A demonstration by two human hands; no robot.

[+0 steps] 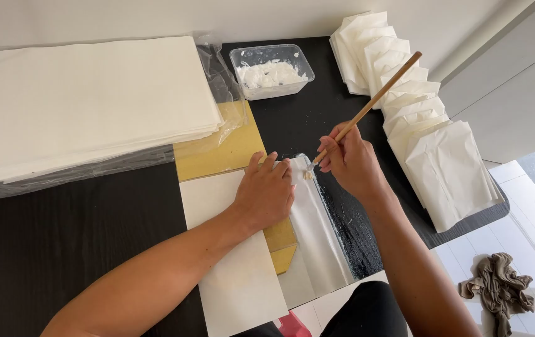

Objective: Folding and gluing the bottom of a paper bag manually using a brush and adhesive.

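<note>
My left hand [266,189] lies flat, fingers spread, pressing down a folded white paper sheet [236,274] that lies over a yellow board [220,150] on the black table [61,243]. My right hand [350,163] grips a wooden-handled brush [373,103], its bristle tip touching the paper's turned-out flap [314,231] just right of my left fingertips. The flap looks wet and glossy along the strip under the brush.
A clear plastic tub of white paste [272,70] stands at the back. A thick stack of white paper in clear wrap [93,100] fills the left. A row of folded white paper bags [423,131] runs along the right edge. A grey rag [498,290] lies on the floor.
</note>
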